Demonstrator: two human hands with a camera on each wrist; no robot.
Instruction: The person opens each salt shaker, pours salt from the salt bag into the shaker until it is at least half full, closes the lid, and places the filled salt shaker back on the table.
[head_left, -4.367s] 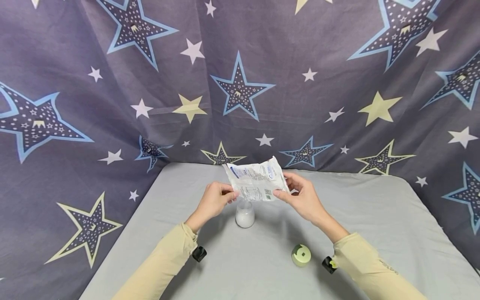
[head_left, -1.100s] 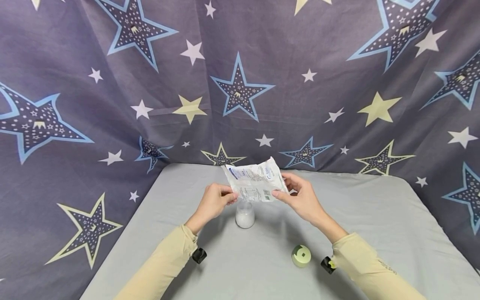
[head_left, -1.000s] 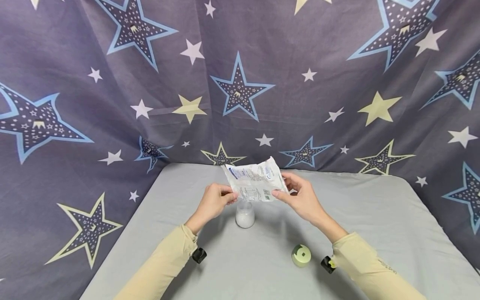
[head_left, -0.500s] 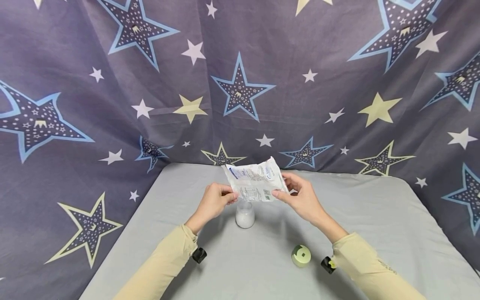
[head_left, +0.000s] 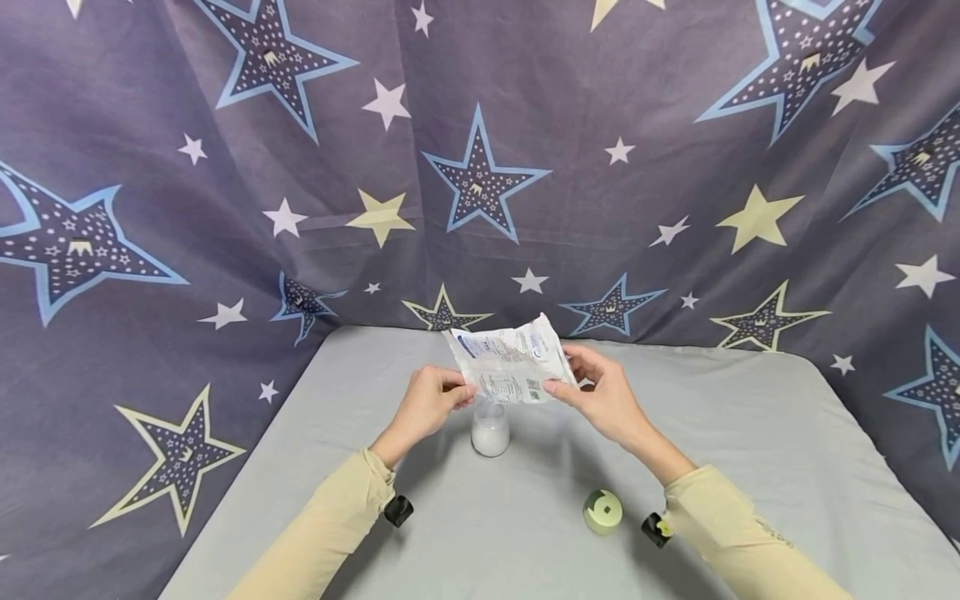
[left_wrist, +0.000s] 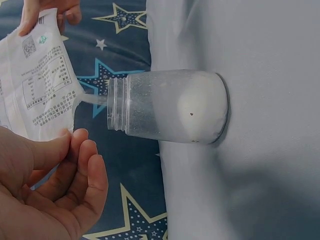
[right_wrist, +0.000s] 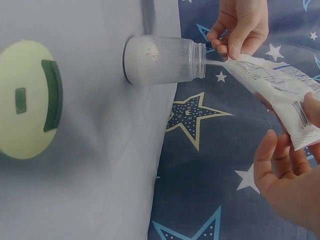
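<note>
A white printed plastic bag (head_left: 510,362) is tilted above a clear jar (head_left: 491,432) with no lid on it. My left hand (head_left: 433,398) pinches the bag's lower left corner between thumb and fingertips. My right hand (head_left: 603,390) grips the bag's right end, thumb in front and fingers behind. In the left wrist view a thin white stream (left_wrist: 94,99) runs from the bag's corner into the jar's threaded mouth. White granular stuff (left_wrist: 202,107) fills the jar's lower part, and the upper wall looks hazy. The right wrist view shows the same stream entering the jar (right_wrist: 165,59).
A light green round lid (head_left: 602,511), with a darker green slot and square on it, lies on the grey cloth-covered table (head_left: 750,433) nearer the front, by the right forearm. A star-patterned curtain (head_left: 480,275) hangs behind the table and along both sides.
Compared with the oldest frame, the bag has dipped very slightly and shifted a little left, with both hands following. Over the last second the hands and bag have barely moved.
</note>
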